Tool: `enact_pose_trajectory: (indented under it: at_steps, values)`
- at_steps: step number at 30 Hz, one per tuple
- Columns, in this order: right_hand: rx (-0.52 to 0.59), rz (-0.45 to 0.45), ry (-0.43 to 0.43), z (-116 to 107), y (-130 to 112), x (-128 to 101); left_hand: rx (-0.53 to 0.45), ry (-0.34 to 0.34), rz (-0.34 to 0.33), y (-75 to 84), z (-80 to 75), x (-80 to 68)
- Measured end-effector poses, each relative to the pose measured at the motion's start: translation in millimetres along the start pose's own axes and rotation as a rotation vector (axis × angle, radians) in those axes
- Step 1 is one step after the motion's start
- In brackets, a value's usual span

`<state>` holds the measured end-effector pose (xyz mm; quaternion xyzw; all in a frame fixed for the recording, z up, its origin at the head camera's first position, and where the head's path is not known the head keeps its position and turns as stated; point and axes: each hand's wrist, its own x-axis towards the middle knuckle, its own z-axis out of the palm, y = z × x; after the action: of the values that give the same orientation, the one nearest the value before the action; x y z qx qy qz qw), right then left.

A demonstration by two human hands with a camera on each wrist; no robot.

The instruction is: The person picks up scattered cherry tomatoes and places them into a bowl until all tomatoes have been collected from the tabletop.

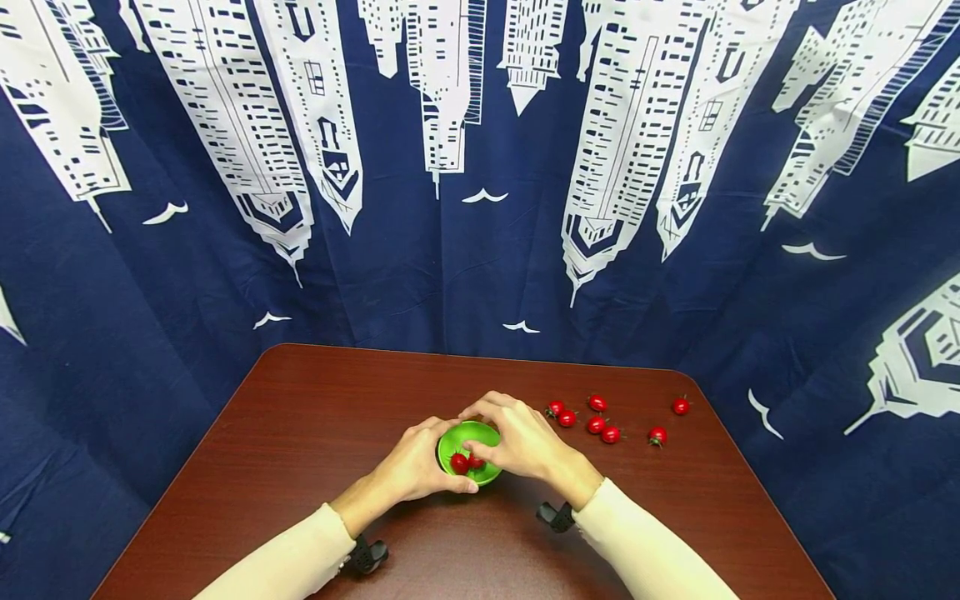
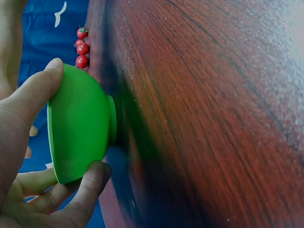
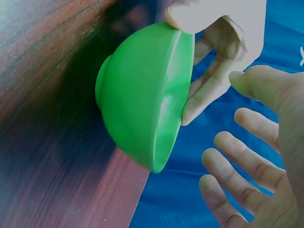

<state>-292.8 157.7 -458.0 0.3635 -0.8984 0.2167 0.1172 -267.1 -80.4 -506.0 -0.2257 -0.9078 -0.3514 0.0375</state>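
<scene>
Ahead of me hangs a dark blue curtain (image 1: 480, 275) printed with white skyscrapers and small white birds, filling the whole background. Below it sits the reddish-brown wooden counter (image 1: 315, 417), its grain plain in both wrist views.

Near the front middle of the counter stands a small green bowl (image 1: 469, 452), upright on its foot. I count two red cherry tomatoes (image 1: 465, 462) lying inside it, at the side nearest me. My left hand (image 1: 412, 467) cups the bowl from the left: that grip is closed around the bowl, thumb on the rim at one side and fingers curled under the rim at the other, as the left wrist view shows. My right hand (image 1: 517, 437) hovers over the bowl's right rim with fingers spread and lightly bent; the right wrist view shows that grip open, holding nothing.

To the right of the bowl, well apart from it, seven more loose tomatoes (image 1: 597, 417) lie scattered on the counter, five bunched together and two farther right.
</scene>
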Motion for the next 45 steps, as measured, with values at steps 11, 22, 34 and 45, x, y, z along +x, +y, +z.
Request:
enact_pose_trajectory:
  at_steps: [11, 22, 34, 45]
  values:
    - [0.017, 0.053, 0.043, -10.7, 17.0, -9.1, 0.018, 0.017, -0.006, 1.2, -1.2, -1.6]
    - [-0.003, 0.116, 0.098, -22.9, 40.4, -25.0, -0.001, 0.013, -0.010, 0.0, 1.1, -1.5]
    - [-0.043, 0.181, 0.162, -38.5, 73.8, -47.6, -0.010, 0.019, -0.034, 2.1, 1.2, -3.0]
    - [-0.051, 0.280, 0.193, -56.1, 106.4, -74.7, -0.011, 0.019, -0.039, 1.9, 1.0, -1.0]
